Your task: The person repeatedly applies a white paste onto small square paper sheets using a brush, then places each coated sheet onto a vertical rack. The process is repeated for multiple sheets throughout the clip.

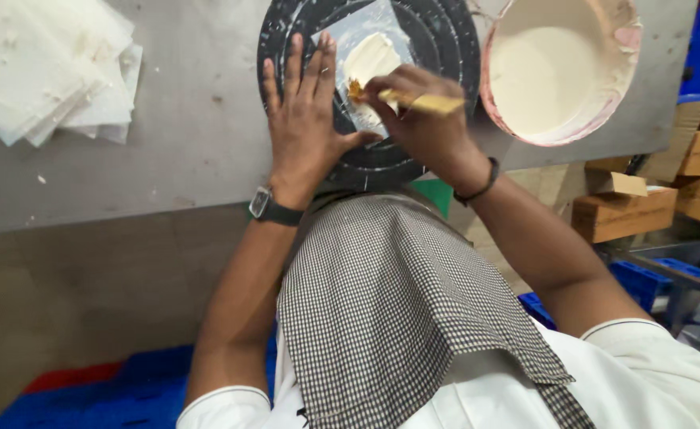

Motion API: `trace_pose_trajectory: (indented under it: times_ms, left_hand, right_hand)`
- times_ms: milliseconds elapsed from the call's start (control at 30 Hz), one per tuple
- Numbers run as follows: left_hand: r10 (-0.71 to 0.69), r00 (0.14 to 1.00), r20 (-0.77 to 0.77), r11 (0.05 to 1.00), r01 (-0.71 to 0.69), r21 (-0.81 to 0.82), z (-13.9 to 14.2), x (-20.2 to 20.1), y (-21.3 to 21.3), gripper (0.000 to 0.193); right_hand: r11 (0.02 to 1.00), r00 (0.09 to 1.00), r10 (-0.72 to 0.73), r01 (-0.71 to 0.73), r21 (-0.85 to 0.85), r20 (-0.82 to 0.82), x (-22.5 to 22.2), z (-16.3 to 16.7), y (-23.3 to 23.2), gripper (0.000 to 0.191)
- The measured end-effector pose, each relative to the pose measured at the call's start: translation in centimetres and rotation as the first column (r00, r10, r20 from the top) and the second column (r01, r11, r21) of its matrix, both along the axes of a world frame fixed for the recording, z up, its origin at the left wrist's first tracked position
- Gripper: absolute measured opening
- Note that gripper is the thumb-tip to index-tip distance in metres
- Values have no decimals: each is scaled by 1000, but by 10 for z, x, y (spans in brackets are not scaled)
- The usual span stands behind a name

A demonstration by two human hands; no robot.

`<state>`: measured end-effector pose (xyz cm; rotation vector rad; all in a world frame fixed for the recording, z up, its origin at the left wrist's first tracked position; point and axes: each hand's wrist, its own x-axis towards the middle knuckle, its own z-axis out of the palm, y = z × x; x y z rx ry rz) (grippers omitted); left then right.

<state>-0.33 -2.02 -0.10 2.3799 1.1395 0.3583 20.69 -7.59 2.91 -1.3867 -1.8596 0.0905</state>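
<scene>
A round black turntable [437,40] with white rings sits at the table's near edge. On it lies a clear plastic sheet [362,28] bearing a smear of white cream [370,57]. My left hand [302,119] lies flat with fingers spread, pressing the sheet's left side. My right hand [421,119] grips a yellow-handled brush [413,101], whose bristle end touches the sheet beside the cream.
A large bowl of white cream [560,67] stands to the right of the turntable. A stack of clear plastic sheets [48,67] lies at the far left of the grey table [191,159]. Cardboard boxes [624,210] and blue crates [644,278] stand on the right.
</scene>
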Motion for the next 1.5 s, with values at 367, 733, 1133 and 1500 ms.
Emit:
trace_pose_trajectory:
  times_ms: [367,733,1133,1500]
  left_hand:
    - [-16,1000,-10,998,16,64,1,-4,3,134]
    - [-18,997,-81,999,21,28,4,-2,4,136]
    - [-12,975,-221,994,35,103,33,-6,-16,138]
    - [-183,981,72,973,170,157,16,-2,25,123]
  right_hand:
    - [944,893,-282,194,-267,-351,4,1,-17,11]
    - [970,992,-106,88,-227,-67,11,15,-29,11]
    - [964,876,-164,44,-263,-453,18,16,-41,15]
    - [920,629,-349,88,-382,-694,33,-5,-58,13]
